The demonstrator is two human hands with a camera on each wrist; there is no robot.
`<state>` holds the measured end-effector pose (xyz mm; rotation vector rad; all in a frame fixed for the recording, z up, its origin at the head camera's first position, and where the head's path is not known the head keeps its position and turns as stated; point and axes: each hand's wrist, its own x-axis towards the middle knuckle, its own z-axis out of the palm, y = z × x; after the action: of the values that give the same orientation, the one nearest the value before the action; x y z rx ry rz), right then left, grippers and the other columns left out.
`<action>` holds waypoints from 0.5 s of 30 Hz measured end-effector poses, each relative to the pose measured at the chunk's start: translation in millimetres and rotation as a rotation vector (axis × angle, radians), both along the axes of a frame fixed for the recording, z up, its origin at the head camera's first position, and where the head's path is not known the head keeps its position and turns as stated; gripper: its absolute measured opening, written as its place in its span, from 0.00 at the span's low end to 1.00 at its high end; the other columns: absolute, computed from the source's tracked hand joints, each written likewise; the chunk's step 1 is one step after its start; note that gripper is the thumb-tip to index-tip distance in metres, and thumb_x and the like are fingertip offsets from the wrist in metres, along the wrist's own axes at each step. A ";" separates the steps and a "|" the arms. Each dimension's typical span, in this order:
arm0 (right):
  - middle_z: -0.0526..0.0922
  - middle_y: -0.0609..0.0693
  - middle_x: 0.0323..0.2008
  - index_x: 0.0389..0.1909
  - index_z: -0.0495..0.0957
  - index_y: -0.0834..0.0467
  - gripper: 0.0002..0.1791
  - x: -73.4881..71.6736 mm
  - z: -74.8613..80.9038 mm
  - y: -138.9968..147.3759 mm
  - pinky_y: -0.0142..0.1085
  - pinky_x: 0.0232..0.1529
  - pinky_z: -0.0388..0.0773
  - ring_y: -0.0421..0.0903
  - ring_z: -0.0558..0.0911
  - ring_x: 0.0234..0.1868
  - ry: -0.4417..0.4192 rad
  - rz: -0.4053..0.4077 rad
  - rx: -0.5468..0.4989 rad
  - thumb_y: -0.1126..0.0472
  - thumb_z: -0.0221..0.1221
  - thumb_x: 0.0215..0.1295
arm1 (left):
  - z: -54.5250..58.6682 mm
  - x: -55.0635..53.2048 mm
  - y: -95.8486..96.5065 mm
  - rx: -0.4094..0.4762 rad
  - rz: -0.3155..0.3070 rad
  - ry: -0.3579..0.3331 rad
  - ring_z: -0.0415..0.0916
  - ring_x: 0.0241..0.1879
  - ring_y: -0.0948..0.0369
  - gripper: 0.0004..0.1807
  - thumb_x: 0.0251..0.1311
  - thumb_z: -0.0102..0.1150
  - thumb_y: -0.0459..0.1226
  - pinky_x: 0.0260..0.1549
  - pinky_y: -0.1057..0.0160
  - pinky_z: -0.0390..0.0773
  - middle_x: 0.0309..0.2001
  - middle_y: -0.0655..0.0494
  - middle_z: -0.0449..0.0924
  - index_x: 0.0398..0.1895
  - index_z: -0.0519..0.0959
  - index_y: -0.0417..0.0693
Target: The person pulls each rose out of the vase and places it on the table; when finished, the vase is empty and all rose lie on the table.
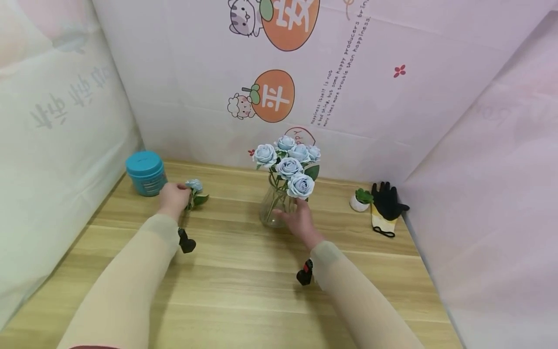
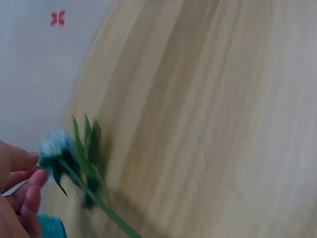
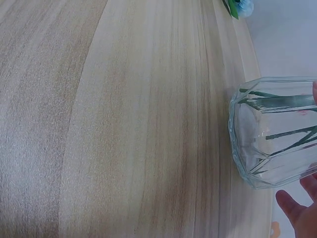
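Note:
A clear glass vase (image 3: 277, 134) holds several light-blue roses (image 1: 289, 167), their green stems showing through its faceted wall. My right hand (image 1: 301, 221) is around the near right side of the vase, thumb toward its front; part of this hand is cut off in the right wrist view. Over on the left, my left hand (image 1: 172, 198) pinches a single blue rose (image 1: 194, 185) close under its bloom. In the left wrist view that rose's green stem (image 2: 101, 204) slants down to the right, and its bloom is blurred.
Behind the left hand stands a blue lidded tub (image 1: 146, 173). A small potted plant (image 1: 360, 199) sits at the right beside a black-and-yellow glove (image 1: 386, 208). Printed cloth walls (image 1: 196, 97) border the wooden table (image 1: 235, 300) at the back and sides.

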<state>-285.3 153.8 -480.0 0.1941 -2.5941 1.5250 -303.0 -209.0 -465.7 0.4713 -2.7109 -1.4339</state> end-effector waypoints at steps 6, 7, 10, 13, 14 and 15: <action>0.71 0.52 0.64 0.66 0.68 0.59 0.40 0.8 1.7 0.7 0.43 0.65 0.66 0.51 0.68 0.67 -0.041 -0.012 -0.014 0.55 0.74 0.54 | 32.4 -11.7 50.1 0.113 -0.027 0.204 0.75 0.47 0.49 0.13 0.71 0.55 0.38 0.46 0.51 0.75 0.48 0.44 0.78 0.52 0.80 0.40; 0.71 0.53 0.64 0.66 0.68 0.59 0.40 1.0 1.9 0.8 0.44 0.65 0.66 0.51 0.68 0.67 -0.043 -0.015 -0.015 0.55 0.74 0.54 | 38.0 -12.5 60.2 0.136 -0.053 0.225 0.75 0.45 0.50 0.13 0.70 0.56 0.39 0.43 0.53 0.76 0.47 0.45 0.79 0.51 0.81 0.41; 0.72 0.53 0.64 0.65 0.68 0.60 0.40 0.7 1.7 0.9 0.45 0.65 0.66 0.52 0.68 0.67 -0.037 -0.015 -0.014 0.56 0.74 0.54 | 52.5 -13.4 88.7 0.210 -0.150 0.288 0.75 0.41 0.52 0.12 0.67 0.61 0.38 0.38 0.57 0.75 0.44 0.46 0.80 0.48 0.83 0.40; 0.72 0.52 0.63 0.65 0.69 0.58 0.39 -0.1 1.1 0.7 0.44 0.66 0.65 0.50 0.68 0.66 -0.032 -0.009 -0.013 0.55 0.74 0.54 | 61.9 -12.6 113.3 0.293 -0.255 0.319 0.75 0.40 0.54 0.13 0.65 0.64 0.36 0.37 0.60 0.75 0.44 0.46 0.82 0.47 0.84 0.38; 0.72 0.51 0.64 0.65 0.69 0.57 0.39 -0.2 1.0 0.7 0.44 0.66 0.65 0.49 0.68 0.67 -0.031 -0.006 -0.015 0.55 0.74 0.54 | 64.3 -12.2 120.8 0.311 -0.283 0.329 0.76 0.41 0.55 0.13 0.64 0.65 0.35 0.38 0.61 0.76 0.44 0.45 0.82 0.47 0.83 0.36; 0.72 0.50 0.64 0.65 0.69 0.56 0.39 -0.3 1.0 0.6 0.44 0.66 0.65 0.49 0.68 0.67 -0.027 -0.003 -0.016 0.55 0.74 0.54 | 66.5 -11.8 128.0 0.332 -0.314 0.333 0.77 0.41 0.54 0.13 0.63 0.66 0.34 0.39 0.61 0.76 0.44 0.44 0.83 0.47 0.83 0.35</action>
<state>-285.6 154.3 -479.0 0.1687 -2.6005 1.5578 -314.8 -81.0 -399.2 -0.1873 -2.3635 -1.8552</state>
